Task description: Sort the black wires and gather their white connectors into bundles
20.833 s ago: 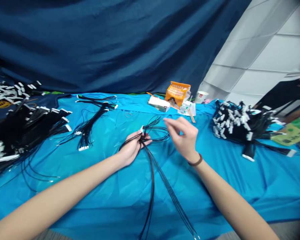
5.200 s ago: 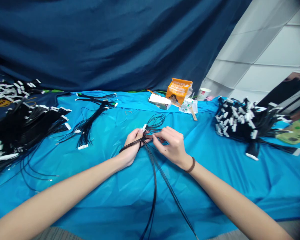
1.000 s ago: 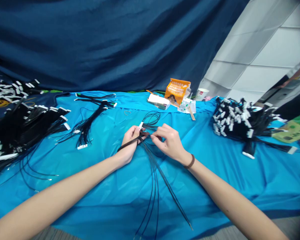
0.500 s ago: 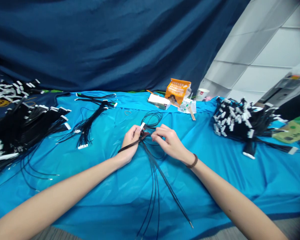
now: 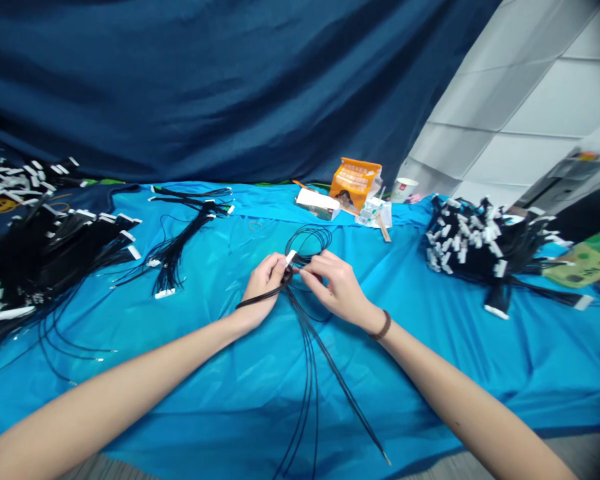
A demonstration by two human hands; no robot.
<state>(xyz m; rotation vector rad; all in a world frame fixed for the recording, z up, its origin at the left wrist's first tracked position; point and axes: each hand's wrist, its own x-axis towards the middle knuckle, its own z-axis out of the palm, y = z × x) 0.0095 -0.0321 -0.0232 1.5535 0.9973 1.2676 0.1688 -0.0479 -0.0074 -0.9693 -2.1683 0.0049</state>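
Observation:
My left hand (image 5: 265, 288) is closed, thumb and fingers pinching a small white connector (image 5: 291, 257) together with the black wires (image 5: 305, 320) of a cable harness. Some of these wires wrap across the left wrist, some curl in loops beyond the hands, and others hang toward the table's front edge. Close beside the connector, the thumb and forefinger of my right hand (image 5: 334, 287) pinch what looks like a thin black wire. The exact tip between those fingers is too small to make out.
Black harnesses with white connectors are heaped at left (image 5: 80, 247) and at right (image 5: 473, 240). A smaller bunch (image 5: 175, 257) lies left of my hands. Behind are an orange packet (image 5: 356, 183), a white box (image 5: 317, 201) and a paper cup (image 5: 404, 189). A blue cloth (image 5: 190, 393) covers the table.
My right hand has shifted slightly left, its fingertips closer to the connector. The connector in my left hand has moved a little to the right and down.

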